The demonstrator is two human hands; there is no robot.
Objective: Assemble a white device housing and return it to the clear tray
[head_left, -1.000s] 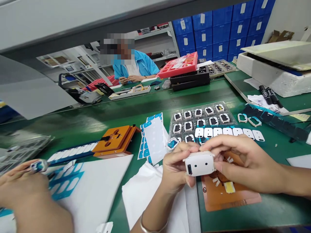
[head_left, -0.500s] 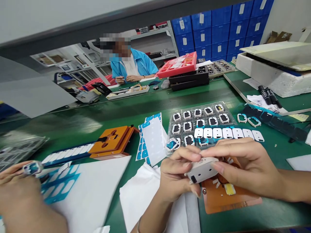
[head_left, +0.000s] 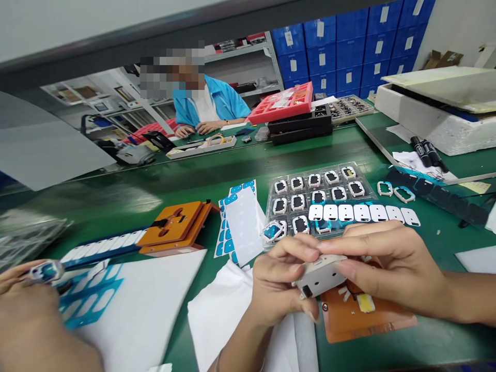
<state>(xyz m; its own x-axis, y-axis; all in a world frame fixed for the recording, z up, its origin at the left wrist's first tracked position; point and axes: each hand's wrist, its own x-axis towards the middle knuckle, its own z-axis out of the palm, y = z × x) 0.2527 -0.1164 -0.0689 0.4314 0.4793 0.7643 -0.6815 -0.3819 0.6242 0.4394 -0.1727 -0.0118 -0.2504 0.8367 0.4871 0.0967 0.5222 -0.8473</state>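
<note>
A small white plastic housing with rounded corners and small dark holes is held tilted above the bench. My left hand grips its left end, thumb below and fingers over the top. On its right end, my right hand pinches it between thumb and fingers. Beneath my right hand lies an orange fixture plate with a yellow patch. Just beyond my hands, a clear tray carries several white frames, with a strip of white stickers lying across its front.
A co-worker's hand holds a similar part at far left. An orange block jig, sticker sheets, and a white cloth lie left of my hands. Black markers and a foam box are at right. Another person sits opposite.
The whole view has shifted slightly, so the bench items sit a little further left. Both my hands keep hold of the housing in nearly the same pose. The person opposite has lowered a hand.
</note>
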